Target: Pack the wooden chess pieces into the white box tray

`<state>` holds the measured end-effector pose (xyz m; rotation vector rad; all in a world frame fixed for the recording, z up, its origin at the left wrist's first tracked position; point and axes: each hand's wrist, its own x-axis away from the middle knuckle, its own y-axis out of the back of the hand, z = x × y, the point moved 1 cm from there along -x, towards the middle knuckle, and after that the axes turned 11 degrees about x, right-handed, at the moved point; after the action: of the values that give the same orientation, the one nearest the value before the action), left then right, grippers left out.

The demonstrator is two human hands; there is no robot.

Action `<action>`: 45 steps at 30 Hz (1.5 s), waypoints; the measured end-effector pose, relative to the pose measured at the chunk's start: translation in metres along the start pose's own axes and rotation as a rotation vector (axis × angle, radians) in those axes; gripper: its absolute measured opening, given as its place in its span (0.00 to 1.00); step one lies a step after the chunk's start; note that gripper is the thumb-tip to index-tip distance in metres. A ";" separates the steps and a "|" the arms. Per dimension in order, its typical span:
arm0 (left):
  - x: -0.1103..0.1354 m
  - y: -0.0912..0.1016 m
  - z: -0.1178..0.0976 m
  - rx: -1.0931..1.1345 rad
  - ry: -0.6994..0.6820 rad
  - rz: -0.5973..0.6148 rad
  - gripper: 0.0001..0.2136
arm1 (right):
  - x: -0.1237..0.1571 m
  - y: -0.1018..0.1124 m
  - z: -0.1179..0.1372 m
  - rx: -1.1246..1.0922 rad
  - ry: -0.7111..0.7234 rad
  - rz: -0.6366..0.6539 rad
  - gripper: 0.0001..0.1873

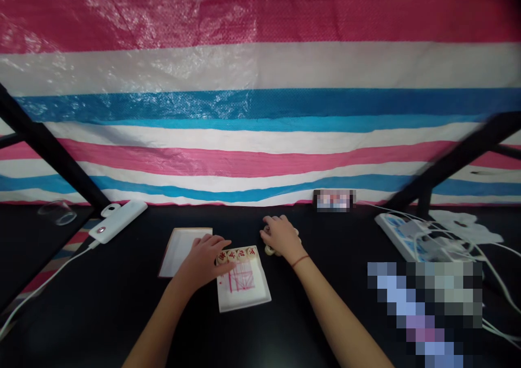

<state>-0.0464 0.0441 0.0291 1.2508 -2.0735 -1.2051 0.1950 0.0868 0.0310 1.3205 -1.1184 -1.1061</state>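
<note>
A shallow white box tray (262, 286) lies on the black table in front of me, with red pen lines drawn on its floor. Along its far edge runs a row of round Chinese chess pieces (242, 254) with red characters. My left hand (207, 258) rests over the tray's left side, open, its thumb and forefinger apart around the leftmost piece. To the right of the tray my right hand (280, 235) lies with spread fingers over more chess pieces (269, 250), which it largely covers. How many are under it I cannot tell.
A white box lid (183, 246) lies left of the tray, partly behind my left hand. Farther left are a white power bank (119, 221) with a cable and a clear cup (57, 213). At right sit a power strip (396, 235) and tangled cables; a blurred phone-like object (334, 200) stands behind.
</note>
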 end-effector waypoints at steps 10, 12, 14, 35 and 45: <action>0.000 -0.005 -0.003 0.036 -0.170 -0.183 0.14 | -0.013 0.014 0.019 0.077 -0.057 0.124 0.11; 0.001 -0.008 0.001 0.030 -0.198 -0.248 0.14 | -0.014 0.021 0.020 0.056 -0.080 0.107 0.10; 0.003 -0.012 0.006 0.032 -0.214 -0.334 0.16 | -0.011 0.028 0.024 0.017 -0.074 0.075 0.11; 0.029 -0.019 -0.013 0.266 -0.276 -0.317 0.03 | 0.044 -0.013 0.052 -1.458 -0.111 -0.173 0.19; 0.029 -0.017 -0.011 -0.012 -0.199 -0.200 0.03 | 0.047 -0.015 0.049 -1.318 -0.062 -0.197 0.15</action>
<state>-0.0445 0.0107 0.0180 1.4101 -2.1131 -1.4824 0.1538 0.0336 0.0131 0.3249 -0.1098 -1.5888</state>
